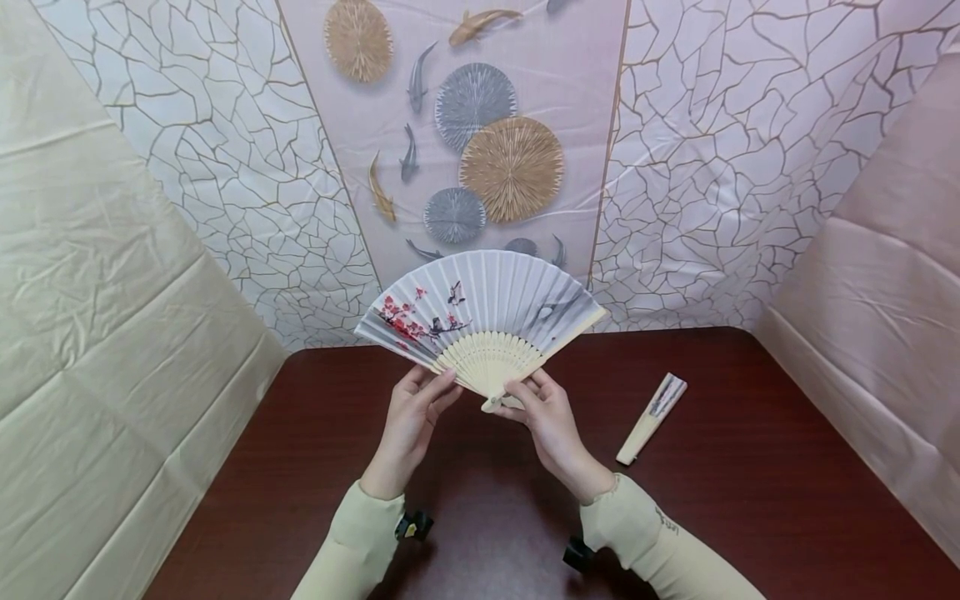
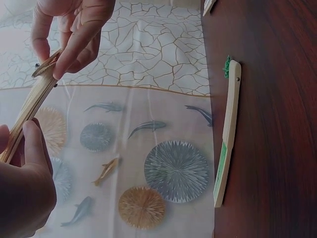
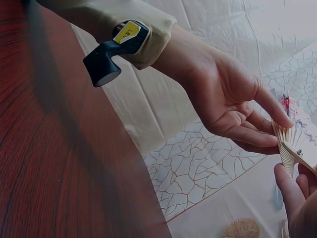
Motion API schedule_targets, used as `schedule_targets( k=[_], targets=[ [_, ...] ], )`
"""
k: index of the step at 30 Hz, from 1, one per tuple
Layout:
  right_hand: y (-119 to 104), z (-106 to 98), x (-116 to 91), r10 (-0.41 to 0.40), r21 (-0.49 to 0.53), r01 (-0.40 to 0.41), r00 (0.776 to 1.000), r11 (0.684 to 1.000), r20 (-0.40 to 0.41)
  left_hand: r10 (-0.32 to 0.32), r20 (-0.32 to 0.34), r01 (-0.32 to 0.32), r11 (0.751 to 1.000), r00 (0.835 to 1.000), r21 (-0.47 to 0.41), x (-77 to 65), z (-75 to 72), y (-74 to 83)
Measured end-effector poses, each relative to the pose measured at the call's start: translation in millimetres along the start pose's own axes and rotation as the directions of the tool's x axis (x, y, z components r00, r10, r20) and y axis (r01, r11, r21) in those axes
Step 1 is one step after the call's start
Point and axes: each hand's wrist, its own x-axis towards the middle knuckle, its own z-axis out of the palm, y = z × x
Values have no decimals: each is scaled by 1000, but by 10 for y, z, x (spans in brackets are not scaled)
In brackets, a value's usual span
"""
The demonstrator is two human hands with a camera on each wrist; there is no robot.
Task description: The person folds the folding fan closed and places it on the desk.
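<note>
A spread folding fan [image 1: 487, 321] is held up in front of me, white with red blossoms and dark birds, on pale bamboo ribs. My left hand [image 1: 411, 418] pinches its left edge stick between thumb and fingers. Near the pivot, my right hand [image 1: 553, 419] grips the lower right side, thumb in front. The left wrist view shows the fan edge-on, with the right hand [image 2: 74, 29] above and the left hand [image 2: 27, 186] below. In the right wrist view the left hand [image 3: 223, 96] holds the ribs, while the right hand [image 3: 297, 203] is partly cut off.
A closed folding fan [image 1: 651, 419] lies on the dark red table [image 1: 765, 500], right of my right hand. The left wrist view shows another closed fan with green cloth [image 2: 228, 134] on the table. Patterned cloth [image 1: 675, 167] hangs behind, with plain cloth at the sides.
</note>
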Motion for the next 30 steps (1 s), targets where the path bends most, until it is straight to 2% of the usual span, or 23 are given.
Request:
schedule_targets(
  k=[16, 30],
  targets=[
    [-15, -1, -20, 26, -1, -26, 999, 1000, 27, -9, -4, 9, 1000, 1000, 15, 7, -11, -10],
    [0, -26, -39, 1, 2, -1, 999, 1000, 42, -9, -2, 9, 1000, 1000, 12, -2, -5, 8]
  ],
)
